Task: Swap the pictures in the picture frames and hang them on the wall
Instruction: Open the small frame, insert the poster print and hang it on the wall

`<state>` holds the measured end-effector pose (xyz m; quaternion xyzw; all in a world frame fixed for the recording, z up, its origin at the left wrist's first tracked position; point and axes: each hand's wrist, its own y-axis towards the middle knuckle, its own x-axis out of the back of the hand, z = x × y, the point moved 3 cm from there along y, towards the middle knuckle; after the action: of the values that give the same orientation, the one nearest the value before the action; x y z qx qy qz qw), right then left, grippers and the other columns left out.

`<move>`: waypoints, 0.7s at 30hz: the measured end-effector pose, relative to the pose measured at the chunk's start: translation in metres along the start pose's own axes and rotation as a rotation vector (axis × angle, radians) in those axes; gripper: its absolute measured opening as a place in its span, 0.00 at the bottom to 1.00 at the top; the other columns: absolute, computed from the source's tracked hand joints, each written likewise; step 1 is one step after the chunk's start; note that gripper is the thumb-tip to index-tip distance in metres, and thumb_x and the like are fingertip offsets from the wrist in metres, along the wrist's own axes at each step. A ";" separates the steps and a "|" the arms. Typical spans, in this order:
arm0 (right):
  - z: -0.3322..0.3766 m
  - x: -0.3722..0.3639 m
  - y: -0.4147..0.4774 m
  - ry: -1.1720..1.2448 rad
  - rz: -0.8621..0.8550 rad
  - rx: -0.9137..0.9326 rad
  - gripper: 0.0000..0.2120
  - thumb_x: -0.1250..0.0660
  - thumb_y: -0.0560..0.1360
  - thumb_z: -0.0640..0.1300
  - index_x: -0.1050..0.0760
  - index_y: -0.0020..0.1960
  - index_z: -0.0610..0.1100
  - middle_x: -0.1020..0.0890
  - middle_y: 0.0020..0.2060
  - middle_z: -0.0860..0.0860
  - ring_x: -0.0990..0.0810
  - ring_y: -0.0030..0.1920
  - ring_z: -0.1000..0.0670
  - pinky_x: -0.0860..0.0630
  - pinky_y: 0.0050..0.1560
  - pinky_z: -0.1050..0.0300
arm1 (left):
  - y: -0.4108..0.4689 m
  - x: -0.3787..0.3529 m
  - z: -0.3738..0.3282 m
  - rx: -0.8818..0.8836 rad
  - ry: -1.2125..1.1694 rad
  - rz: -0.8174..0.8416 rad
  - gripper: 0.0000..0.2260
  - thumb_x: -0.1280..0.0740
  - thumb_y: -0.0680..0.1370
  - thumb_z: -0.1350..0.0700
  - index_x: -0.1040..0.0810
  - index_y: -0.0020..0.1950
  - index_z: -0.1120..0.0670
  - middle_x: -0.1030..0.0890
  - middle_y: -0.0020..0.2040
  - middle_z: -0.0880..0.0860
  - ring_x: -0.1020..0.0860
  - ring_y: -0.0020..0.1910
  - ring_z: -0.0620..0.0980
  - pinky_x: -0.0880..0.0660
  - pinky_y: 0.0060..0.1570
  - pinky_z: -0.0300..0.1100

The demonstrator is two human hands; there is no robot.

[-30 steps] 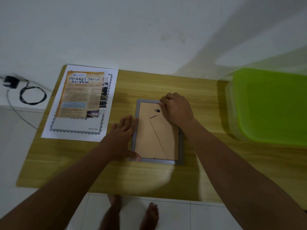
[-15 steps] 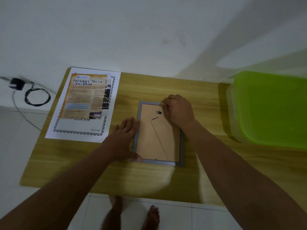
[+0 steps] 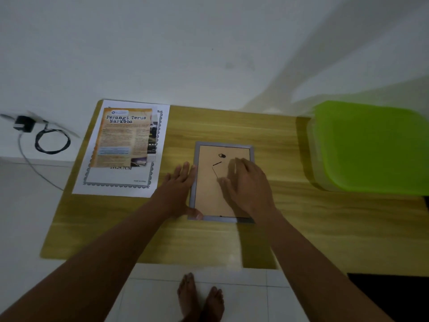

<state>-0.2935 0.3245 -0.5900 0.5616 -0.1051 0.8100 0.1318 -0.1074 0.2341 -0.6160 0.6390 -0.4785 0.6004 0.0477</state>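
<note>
A grey picture frame [image 3: 222, 219] lies face down on the wooden table [image 3: 301, 228], its brown backing board [image 3: 209, 194] with a folded stand and a small black hanger facing up. My left hand [image 3: 178, 191] lies flat against the frame's left edge, thumb at the lower left corner. My right hand [image 3: 248, 187], blurred by motion, hovers over the right half of the backing with fingers spread. At the table's back left lies an orange poster [image 3: 123, 138] on top of a larger white bordered sheet [image 3: 116, 180]; another dark picture peeks out between them.
A green-lidded plastic box [image 3: 371, 147] stands on the table's right end. A white wall rises right behind the table. A black charger with a coiled cable [image 3: 51, 140] lies on the floor at the left. My bare feet [image 3: 202, 298] stand on the white tiles below.
My right hand has left the frame's top right corner and moved down over the backing's middle, fingers now spread. The left hand stays on the frame's left edge.
</note>
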 end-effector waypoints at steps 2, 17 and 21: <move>0.007 -0.007 -0.018 -0.039 0.063 -0.026 0.29 0.39 0.77 0.60 0.31 0.66 0.39 0.25 0.62 0.41 0.28 0.64 0.40 0.29 0.64 0.45 | -0.002 0.005 -0.002 -0.008 -0.018 0.011 0.64 0.27 0.60 0.31 0.68 0.77 0.54 0.66 0.77 0.56 0.64 0.77 0.58 0.56 0.74 0.58; 0.019 -0.014 -0.021 0.147 0.077 -0.172 0.15 0.36 0.78 0.50 0.28 0.56 0.38 0.28 0.57 0.44 0.25 0.51 0.44 0.29 0.45 0.55 | -0.003 0.006 0.009 -0.048 0.018 -0.017 0.64 0.23 0.59 0.37 0.65 0.78 0.54 0.64 0.78 0.55 0.63 0.77 0.55 0.55 0.74 0.56; 0.017 -0.012 -0.021 0.180 0.074 -0.185 0.15 0.36 0.78 0.51 0.29 0.56 0.39 0.28 0.55 0.45 0.26 0.51 0.45 0.28 0.46 0.53 | -0.001 0.007 0.010 -0.044 0.014 -0.013 0.64 0.22 0.59 0.37 0.65 0.78 0.53 0.64 0.78 0.54 0.63 0.77 0.55 0.56 0.74 0.56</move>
<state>-0.2674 0.3379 -0.5951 0.4678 -0.1879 0.8483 0.1621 -0.1010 0.2248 -0.6128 0.6364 -0.4872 0.5941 0.0688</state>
